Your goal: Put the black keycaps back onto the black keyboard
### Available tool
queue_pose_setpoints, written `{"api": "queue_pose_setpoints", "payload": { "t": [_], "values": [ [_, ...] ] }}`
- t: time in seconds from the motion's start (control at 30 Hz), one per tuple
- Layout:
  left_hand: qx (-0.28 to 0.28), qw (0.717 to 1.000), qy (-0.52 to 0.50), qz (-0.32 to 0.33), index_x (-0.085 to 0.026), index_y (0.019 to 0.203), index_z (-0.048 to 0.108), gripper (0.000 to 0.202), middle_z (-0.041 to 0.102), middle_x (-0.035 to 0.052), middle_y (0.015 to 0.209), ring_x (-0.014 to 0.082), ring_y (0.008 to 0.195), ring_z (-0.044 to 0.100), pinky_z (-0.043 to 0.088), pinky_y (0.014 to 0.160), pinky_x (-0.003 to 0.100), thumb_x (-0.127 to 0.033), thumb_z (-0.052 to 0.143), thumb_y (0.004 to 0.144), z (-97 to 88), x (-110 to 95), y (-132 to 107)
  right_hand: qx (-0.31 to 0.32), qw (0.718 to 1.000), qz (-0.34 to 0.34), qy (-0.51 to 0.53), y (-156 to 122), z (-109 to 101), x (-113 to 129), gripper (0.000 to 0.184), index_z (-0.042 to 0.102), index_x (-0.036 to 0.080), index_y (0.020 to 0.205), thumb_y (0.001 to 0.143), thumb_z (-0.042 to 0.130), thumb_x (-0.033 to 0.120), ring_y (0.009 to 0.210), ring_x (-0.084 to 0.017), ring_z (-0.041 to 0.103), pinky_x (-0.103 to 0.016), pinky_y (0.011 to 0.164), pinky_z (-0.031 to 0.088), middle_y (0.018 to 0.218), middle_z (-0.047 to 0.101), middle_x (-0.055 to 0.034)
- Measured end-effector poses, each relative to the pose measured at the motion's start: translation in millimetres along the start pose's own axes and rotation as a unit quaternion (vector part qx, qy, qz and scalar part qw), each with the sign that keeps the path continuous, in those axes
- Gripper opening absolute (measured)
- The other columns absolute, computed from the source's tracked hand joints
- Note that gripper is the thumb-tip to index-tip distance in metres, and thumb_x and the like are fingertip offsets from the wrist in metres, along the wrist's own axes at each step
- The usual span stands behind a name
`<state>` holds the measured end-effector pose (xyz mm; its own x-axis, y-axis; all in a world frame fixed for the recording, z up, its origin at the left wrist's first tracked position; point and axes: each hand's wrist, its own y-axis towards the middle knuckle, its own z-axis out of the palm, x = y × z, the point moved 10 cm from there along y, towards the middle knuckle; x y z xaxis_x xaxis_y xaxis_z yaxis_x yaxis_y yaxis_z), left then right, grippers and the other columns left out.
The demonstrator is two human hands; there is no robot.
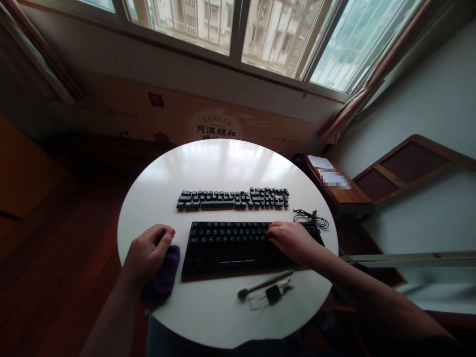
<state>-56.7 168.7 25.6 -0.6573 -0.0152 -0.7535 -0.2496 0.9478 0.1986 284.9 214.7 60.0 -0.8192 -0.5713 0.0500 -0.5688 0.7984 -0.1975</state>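
Note:
A black keyboard [223,253] lies on the white round table [208,307]. Keycaps sit in its upper rows; its lower part looks bare of them. My right hand [292,240] rests at the right part of the upper rows, fingers bent together and touching the keys; whatever lies under the fingertips is hidden. My left hand [150,250] is curled in beside the keyboard's left end, over a purple cloth [171,270]. Its fingers are closed, and I cannot see anything between them. Loose dark keycaps [217,203] lie in rows behind the keyboard.
A coiled black cable [314,218] lies at the table's right side. Near the front are a brush [264,283] and a wire keycap puller [273,294] with a black block. A wooden side table [345,196] with papers stands at right, below the window.

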Motion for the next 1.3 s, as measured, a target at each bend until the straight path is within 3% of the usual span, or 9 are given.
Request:
{"api": "queue_pose_setpoints", "payload": {
  "t": [0.3,0.57,0.73,0.87,0.93,1.1,1.3],
  "values": [
    [-0.003,1.000,-0.002,0.005,-0.023,0.081,0.068,0.032,0.074,0.0031,0.086,0.0225,0.084,0.069,0.053,0.076,0.028,-0.051,0.053,0.086,-0.7,0,0,-0.032,0.998,0.039,-0.025,-4,6,1,0.026,0.078,0.022,0.092,0.097,0.053,0.025,0.087,-0.015,0.069,-0.020,0.073,0.047,0.107,0.074,-0.0045],
    [-0.002,1.000,-0.007,0.008,-0.023,0.081,0.067,0.033,0.074,0.0034,0.087,0.0235,0.085,0.069,0.052,0.077,0.029,-0.052,0.052,0.086,-1.9,0,-1,-0.036,0.997,0.022,-0.067,-4,10,10,0.024,0.077,0.020,0.088,0.095,0.054,0.019,0.093,-0.018,0.066,-0.021,0.071,0.046,0.102,0.074,-0.0075],
    [0.003,1.000,-0.009,0.015,-0.023,0.080,0.065,0.035,0.074,0.0039,0.085,0.0239,0.084,0.067,0.051,0.076,0.030,-0.054,0.050,0.088,-1.4,-2,0,-0.049,0.998,0.016,-0.041,2,-14,3,0.019,0.078,0.024,0.088,0.092,0.060,0.023,0.089,-0.016,0.067,-0.022,0.068,0.045,0.108,0.074,-0.0012],
    [0.009,1.000,-0.006,0.020,-0.023,0.080,0.065,0.036,0.074,0.0037,0.084,0.0233,0.083,0.067,0.050,0.074,0.029,-0.054,0.050,0.088,-0.2,-3,0,-0.104,0.993,0.058,-0.018,41,-63,-28,0.022,0.079,0.029,0.098,0.095,0.057,0.029,0.096,-0.016,0.068,-0.022,0.074,0.047,0.113,0.073,0.0010],
    [0.006,1.000,-0.007,0.021,-0.022,0.080,0.066,0.036,0.073,0.0030,0.084,0.0226,0.082,0.067,0.050,0.074,0.028,-0.054,0.051,0.088,-0.2,-2,0,-0.080,0.992,0.093,-0.021,75,-71,-47,0.022,0.079,0.029,0.101,0.094,0.059,0.030,0.101,-0.018,0.067,-0.023,0.078,0.048,0.112,0.074,0.0002],
    [0.003,1.000,-0.011,0.023,-0.022,0.080,0.065,0.036,0.072,0.0021,0.083,0.0212,0.081,0.067,0.049,0.072,0.026,-0.053,0.051,0.089,0.6,1,0,-0.047,0.993,0.104,-0.019,146,-64,-67,0.020,0.080,0.026,0.102,0.090,0.064,0.029,0.100,-0.020,0.067,-0.023,0.079,0.050,0.107,0.076,-0.0022],
    [0.003,1.000,-0.005,0.027,-0.021,0.079,0.065,0.038,0.072,0.0030,0.082,0.0212,0.079,0.066,0.049,0.071,0.027,-0.054,0.049,0.090,-0.4,-1,-1,-0.023,0.995,0.094,-0.022,175,-43,-70,0.023,0.078,0.025,0.107,0.088,0.069,0.034,0.104,-0.020,0.067,-0.022,0.079,0.051,0.114,0.074,-0.0036]
  ]
}}
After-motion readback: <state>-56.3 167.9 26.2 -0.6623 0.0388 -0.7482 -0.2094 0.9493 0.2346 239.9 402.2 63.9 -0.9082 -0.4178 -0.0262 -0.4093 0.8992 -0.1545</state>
